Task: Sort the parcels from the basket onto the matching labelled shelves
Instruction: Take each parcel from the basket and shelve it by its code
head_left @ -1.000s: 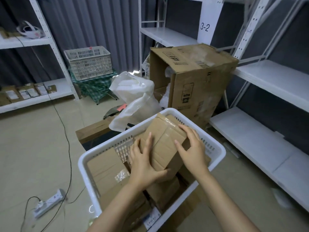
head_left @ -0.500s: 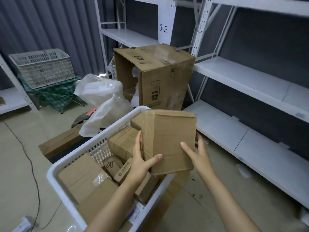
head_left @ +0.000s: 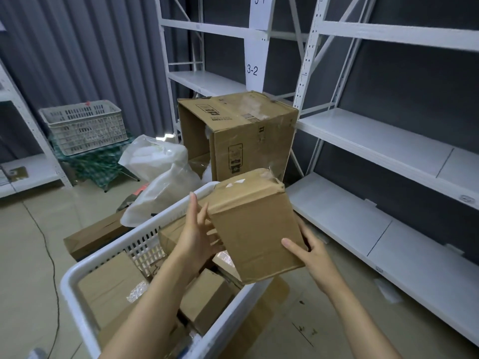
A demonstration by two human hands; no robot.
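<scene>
I hold a brown cardboard parcel (head_left: pixel 252 226) tilted above the right rim of the white plastic basket (head_left: pixel 85 301). My left hand (head_left: pixel 199 237) presses its left side with the fingers spread. My right hand (head_left: pixel 315 251) supports its lower right edge from beneath, thumb on the front face. Several more cardboard parcels (head_left: pixel 114 283) lie inside the basket. White metal shelves (head_left: pixel 375 141) stand to the right, with labels 3-2 (head_left: pixel 252 70) and 3-1 (head_left: pixel 260 0) on the upright post.
A large open cardboard box (head_left: pixel 243 133) lies on its side behind the basket, beside white plastic bags (head_left: pixel 160 172). A second white basket (head_left: pixel 84 125) sits on a green stool at the back left. A flat carton (head_left: pixel 96 235) and a cable (head_left: pixel 49 255) lie on the floor.
The parcel has come up out of the basket and turned so that another face points at me. My view has swung right and up toward the labelled shelves.
</scene>
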